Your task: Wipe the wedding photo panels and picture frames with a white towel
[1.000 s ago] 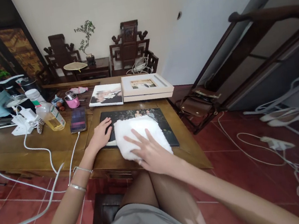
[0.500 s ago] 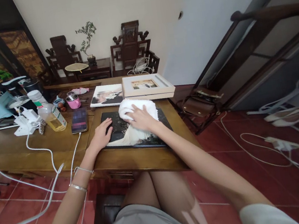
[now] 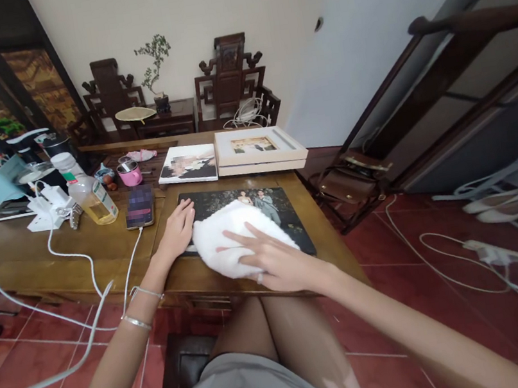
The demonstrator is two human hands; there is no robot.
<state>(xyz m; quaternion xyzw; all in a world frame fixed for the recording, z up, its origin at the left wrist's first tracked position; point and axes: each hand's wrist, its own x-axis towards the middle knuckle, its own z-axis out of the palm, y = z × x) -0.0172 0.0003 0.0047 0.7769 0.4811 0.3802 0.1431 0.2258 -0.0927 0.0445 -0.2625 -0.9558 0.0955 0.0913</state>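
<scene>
A dark photo panel [image 3: 291, 215] lies flat on the wooden table, printed with two people in pale clothes. On its lower part is a folded white cloth [image 3: 220, 242], which reaches to the panel's near edge and covers part of the picture. My right hand [image 3: 273, 257] presses on the cloth from above, its fingers spread and stretched out; a ring shows on one finger. At the panel's left edge rests my left hand [image 3: 179, 228], holding nothing, with its fingers stretched forward. Bracelets circle the left wrist.
Behind the panel lie a white-edged photo print [image 3: 186, 164] and a cream frame box [image 3: 259, 150]. To the left are a phone [image 3: 139, 207] on a charging cable, a bottle [image 3: 94, 196] of yellow liquid, a pink cup [image 3: 129, 173] and a power strip [image 3: 43, 216].
My right hand has slid the white cloth from the panel's upper middle down toward its near edge. The printed figures at the top are now uncovered. My left hand stays at the left edge.
</scene>
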